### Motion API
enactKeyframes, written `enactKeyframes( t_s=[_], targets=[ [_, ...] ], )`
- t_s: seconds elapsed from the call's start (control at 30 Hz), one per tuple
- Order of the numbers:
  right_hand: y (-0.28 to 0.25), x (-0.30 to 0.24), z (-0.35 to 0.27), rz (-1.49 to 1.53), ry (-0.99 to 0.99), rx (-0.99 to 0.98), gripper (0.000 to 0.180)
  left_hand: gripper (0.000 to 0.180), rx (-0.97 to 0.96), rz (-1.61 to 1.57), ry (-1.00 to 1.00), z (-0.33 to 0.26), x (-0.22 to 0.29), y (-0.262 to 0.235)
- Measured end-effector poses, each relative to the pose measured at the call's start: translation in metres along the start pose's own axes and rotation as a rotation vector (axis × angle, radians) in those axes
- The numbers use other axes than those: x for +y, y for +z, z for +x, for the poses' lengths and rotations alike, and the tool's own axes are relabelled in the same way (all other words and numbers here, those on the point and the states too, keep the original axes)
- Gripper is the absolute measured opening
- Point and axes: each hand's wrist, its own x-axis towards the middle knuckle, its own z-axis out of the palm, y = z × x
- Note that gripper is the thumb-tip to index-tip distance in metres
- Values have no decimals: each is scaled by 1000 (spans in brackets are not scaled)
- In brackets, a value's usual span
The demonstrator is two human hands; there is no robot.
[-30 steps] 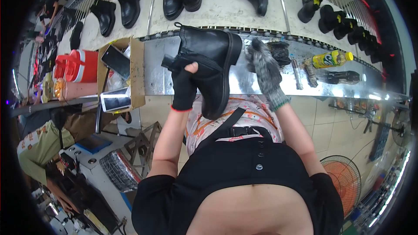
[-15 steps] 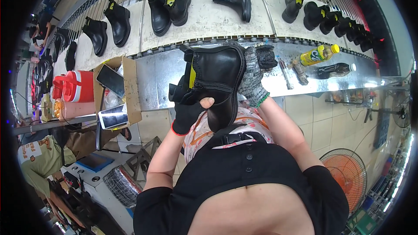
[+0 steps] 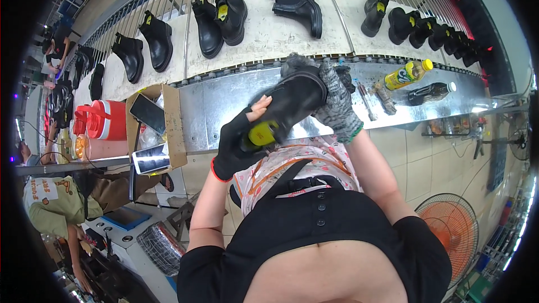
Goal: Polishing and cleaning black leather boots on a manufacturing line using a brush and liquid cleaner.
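A black ankle boot (image 3: 295, 98) is tilted over the near edge of the metal bench, partly smeared by motion. Its toe points up and to the right; the yellow lining shows at its opening. My left hand (image 3: 236, 140), in a black glove with bare fingertips, is closed on the boot's shaft. Against the toe and sole side lies my right hand (image 3: 338, 104), in a grey knitted glove with a green cuff, its fingers bent around the boot. A fuzzy dark grey bundle (image 3: 295, 63) shows just beyond the toe; whether my right hand touches it is hidden.
Beyond the bench (image 3: 199, 126), several black boots (image 3: 208, 28) stand on pale boards over rollers. Right of my hands lie a yellow-labelled bottle (image 3: 407, 76), a dark bottle (image 3: 432, 94) and a brush-like tool (image 3: 385, 99). Leftward are a cardboard box (image 3: 174, 129) with phones and a red jug (image 3: 106, 119).
The boot has turned from toe down near my lap to toe up and right, its opening now toward me. My left hand has shifted onto the shaft; my right stays at the sole side.
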Motion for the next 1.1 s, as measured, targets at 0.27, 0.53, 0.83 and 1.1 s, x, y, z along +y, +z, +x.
enactKeyframes(
  t_s=[0.27, 0.53, 0.83, 1.1],
  targets=[
    [-22, 24, -19, 168, 103, 211, 57, 45, -173, 702, 85, 3, 13, -6],
    [-39, 31, -37, 203, -11, 243, 68, 53, 454, 613, -142, -15, -13, -22],
    [-43, 32, -43, 148, 71, 241, 68, 32, 508, -281, -496, -22, -33, -45],
    [-51, 38, -48, 153, 119, 258, 68, 23, 474, -164, -491, -20, -31, -47]
  ],
)
